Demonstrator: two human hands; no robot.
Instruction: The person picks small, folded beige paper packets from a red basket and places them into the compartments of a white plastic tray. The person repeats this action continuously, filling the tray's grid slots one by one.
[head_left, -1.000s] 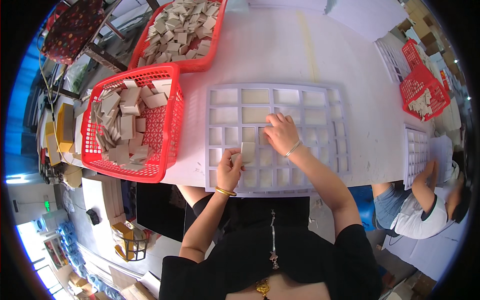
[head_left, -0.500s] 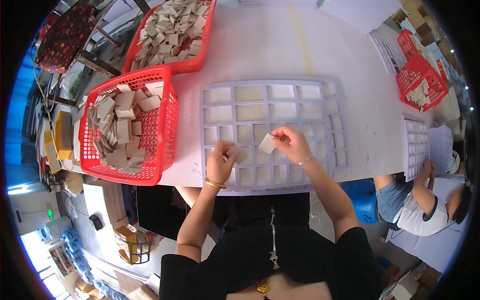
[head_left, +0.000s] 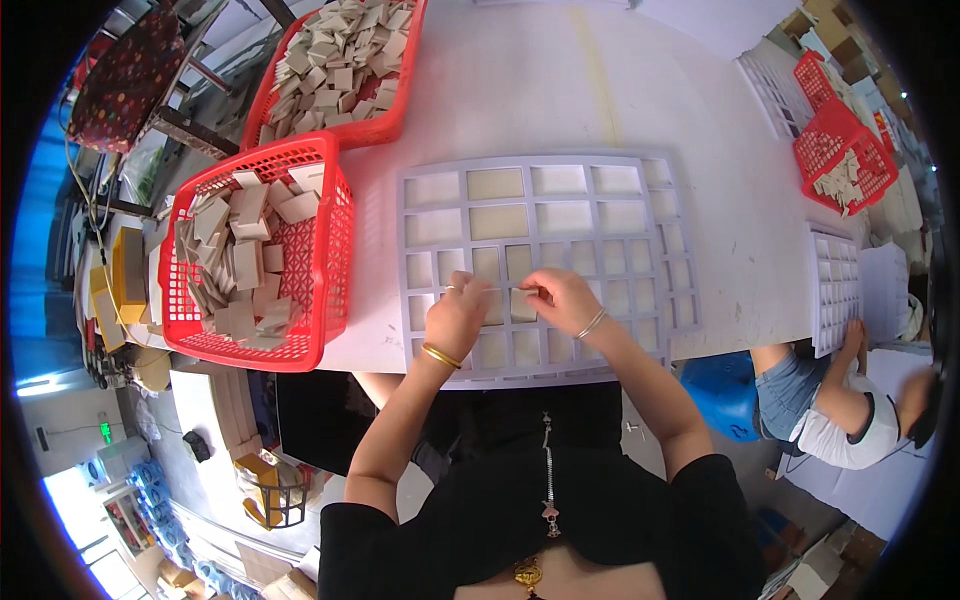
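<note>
A white grid frame (head_left: 530, 202) of rectangular cells lies before me, stacked on another frame showing at its right and front edges. Cream panels fill some cells, among them a large panel (head_left: 497, 222) in the second column. My right hand (head_left: 566, 303) pinches a small beige tile (head_left: 522, 305) at its right edge, over a cell in the fourth row. Just left of it, my left hand (head_left: 455, 318) is closed with bent fingers on another beige tile (head_left: 492, 309), which sits at a neighbouring cell; the fingers partly cover it.
A red plastic basket (head_left: 335, 240) of loose beige tiles stands at my left, with a second red basket (head_left: 400, 110) of tiles behind it. On the far right, a co-worker (head_left: 845, 420) holds a similar frame (head_left: 834, 290) near more red baskets (head_left: 845, 160).
Both tiles have come down from above the frame into or onto fourth-row cells. The right hand has moved slightly left and nearer; the left hand has shifted a little right.
</note>
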